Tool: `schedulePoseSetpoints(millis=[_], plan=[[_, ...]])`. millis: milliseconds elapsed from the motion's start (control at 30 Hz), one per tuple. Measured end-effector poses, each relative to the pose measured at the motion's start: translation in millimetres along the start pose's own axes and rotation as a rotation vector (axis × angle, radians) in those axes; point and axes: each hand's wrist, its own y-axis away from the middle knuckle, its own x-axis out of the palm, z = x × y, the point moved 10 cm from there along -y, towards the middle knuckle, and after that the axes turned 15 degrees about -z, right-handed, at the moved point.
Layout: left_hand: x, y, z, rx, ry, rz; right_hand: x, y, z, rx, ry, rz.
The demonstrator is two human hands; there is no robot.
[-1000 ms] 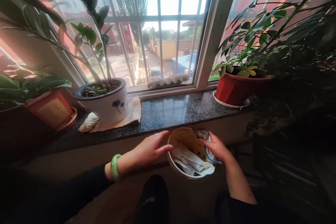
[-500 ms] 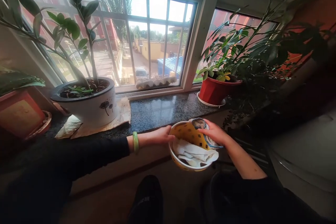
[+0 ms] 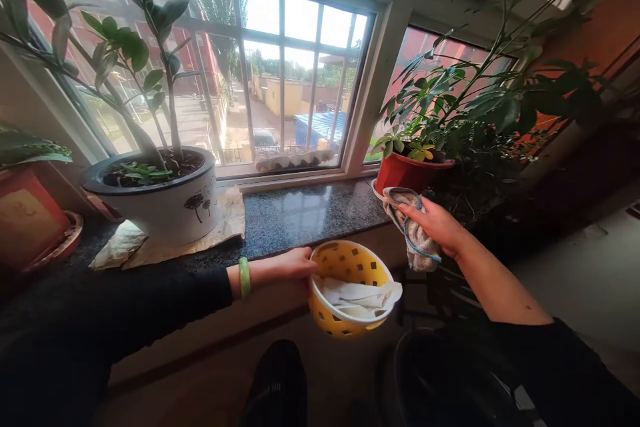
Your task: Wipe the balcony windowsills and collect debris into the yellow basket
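My left hand (image 3: 299,263), with a green bangle (image 3: 244,277) on its wrist, grips the left rim of a yellow basket (image 3: 331,325). The basket has square holes and a white rim, and it hangs in front of the windowsill. Crumpled white paper or cloth (image 3: 357,295) lies inside, one end over the right rim. Up and to the right of the basket, my right hand (image 3: 440,223) is closed on a bunched beige cleaning cloth (image 3: 419,240) with blue edging. That cloth hangs down in front of the red flowerpot (image 3: 413,173).
A dark stone windowsill (image 3: 300,210) runs below the barred window. On it, a large white flowerpot (image 3: 165,213) stands on brown paper (image 3: 231,217). An orange pot (image 3: 30,217) sits at far left. Below right is a black bin-like container (image 3: 445,373); my shoe (image 3: 277,373) shows at the bottom.
My right hand has lifted the cleaning cloth out of the basket, up and to the right. The basket in my left hand has shifted slightly left and down.
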Motion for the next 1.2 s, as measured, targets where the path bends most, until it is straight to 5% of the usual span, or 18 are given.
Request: schedulePoseSetpoints(millis=[167, 300, 567, 800, 1033, 1200], plan=[[-10, 40, -35, 0.056, 0.066, -0.041, 24, -44, 46, -0.202, 0.194, -0.164], [-27, 67, -55, 0.164, 0.010, -0.145, 61, -77, 46, -0.236, 0.374, -0.187], [-6, 67, 1, 0.113, 0.036, -0.245, 116, -136, -1, -0.048, 0.701, -0.185], [-1, 52, 7, 0.119, 0.137, -0.318, 150, -160, -45, 0.121, 0.870, -0.212], [-14, 47, -1, 0.142, 0.344, -0.330, 166, -149, -32, -0.184, 0.751, 0.050], [-18, 39, 12, 0.081, 0.271, -0.324, 167, -147, 5, -0.237, 0.649, -0.125]])
